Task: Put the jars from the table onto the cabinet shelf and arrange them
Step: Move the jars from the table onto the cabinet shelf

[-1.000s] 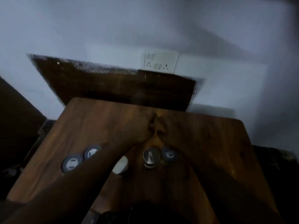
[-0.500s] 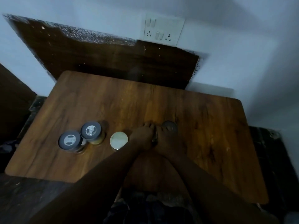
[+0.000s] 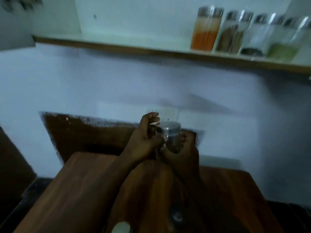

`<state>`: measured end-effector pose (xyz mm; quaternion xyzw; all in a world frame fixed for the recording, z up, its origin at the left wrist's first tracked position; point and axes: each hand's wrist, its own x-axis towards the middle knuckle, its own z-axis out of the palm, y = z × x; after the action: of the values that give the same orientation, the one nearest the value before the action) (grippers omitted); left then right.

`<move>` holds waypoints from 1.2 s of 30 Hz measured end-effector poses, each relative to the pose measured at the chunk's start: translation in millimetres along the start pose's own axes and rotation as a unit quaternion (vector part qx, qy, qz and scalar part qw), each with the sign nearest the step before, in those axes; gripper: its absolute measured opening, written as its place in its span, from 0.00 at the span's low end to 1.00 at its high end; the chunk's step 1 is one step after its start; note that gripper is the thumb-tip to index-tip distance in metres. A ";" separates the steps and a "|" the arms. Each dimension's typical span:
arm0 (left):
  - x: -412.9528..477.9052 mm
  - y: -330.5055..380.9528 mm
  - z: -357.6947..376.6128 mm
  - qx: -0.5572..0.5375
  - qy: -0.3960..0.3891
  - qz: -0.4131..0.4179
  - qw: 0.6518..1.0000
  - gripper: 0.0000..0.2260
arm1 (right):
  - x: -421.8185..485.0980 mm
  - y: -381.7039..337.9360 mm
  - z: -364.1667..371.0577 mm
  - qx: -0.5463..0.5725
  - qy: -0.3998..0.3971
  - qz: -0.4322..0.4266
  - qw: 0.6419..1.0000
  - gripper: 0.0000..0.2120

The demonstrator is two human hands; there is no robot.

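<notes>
The right hand [image 3: 182, 149] is curled round the lower right side of a jar [image 3: 170, 132], gripping it. The left hand [image 3: 144, 142] is bunched tight against the jar's left side. Blur hides whether it shares this grip or holds something of its own. The jar is upright with a metal lid on top, in the air well above the worktop [image 3: 84, 190] and in front of the wall.

The step in hand looks like the carry from worktop to shelf [image 3: 117, 46]. The next move would call for a rise up and to the right. The jar then has to be set down level on the shelf without a knock against the front lip.

Four tall jars [image 3: 205, 29] stand close together at the shelf's right end, so free room lies to their left. A careless placing could bump the orange-filled one at the row's end.

On the worktop near its front edge lie a pale lid [image 3: 121, 228] and a dim round shape [image 3: 176, 216], perhaps another jar to fetch. The forearms cross above both.
</notes>
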<state>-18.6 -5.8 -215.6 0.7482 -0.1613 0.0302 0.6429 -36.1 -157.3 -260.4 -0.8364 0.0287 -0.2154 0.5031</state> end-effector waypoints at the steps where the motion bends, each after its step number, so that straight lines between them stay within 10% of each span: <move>1: 7.7 27.1 3.1 0.000 0.033 0.028 0.999 0.32 | 15.8 -21.6 -3.8 -0.009 0.061 -0.036 0.997 0.34; 7: 95.7 166.2 -13.7 0.016 0.185 0.202 0.962 0.33 | 110.6 -169.1 -33.9 -0.008 0.133 -0.253 0.958 0.34; 11: 166.1 220.5 -51.4 -0.042 0.146 0.178 0.972 0.33 | 181.3 -213.1 -60.3 0.092 0.018 -0.220 0.971 0.40; 18: 250.6 192.6 -46.7 -0.008 0.087 0.086 0.992 0.30 | 256.6 -203.3 -61.5 -0.050 0.044 -0.220 0.973 0.43; 23: 267.5 177.5 -46.6 0.067 0.046 0.113 0.990 0.08 | 269.5 -178.1 -46.6 -0.145 0.126 -0.257 0.947 0.40; 28: 258.0 177.6 -45.5 0.092 0.070 0.110 0.987 0.20 | 253.8 -181.5 -49.2 -0.115 0.149 -0.255 0.948 0.41; 31: 229.0 168.4 -34.6 0.226 0.239 0.228 0.916 0.30 | 223.5 -170.6 -44.6 -0.069 0.222 -0.353 0.906 0.26; 34: 178.9 131.4 -20.3 0.230 0.353 0.358 0.833 0.19 | 183.4 -141.9 -27.2 -0.008 0.204 -0.422 0.883 0.11; 36: 136.6 90.3 -10.9 0.196 0.346 0.363 0.843 0.11 | 149.8 -111.5 -9.7 0.003 0.161 -0.397 0.904 0.07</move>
<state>87.1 -33.8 -93.2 0.6871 -0.1796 0.5493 0.4403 76.9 -150.1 -111.6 -0.7308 -0.2258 -0.5291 0.3673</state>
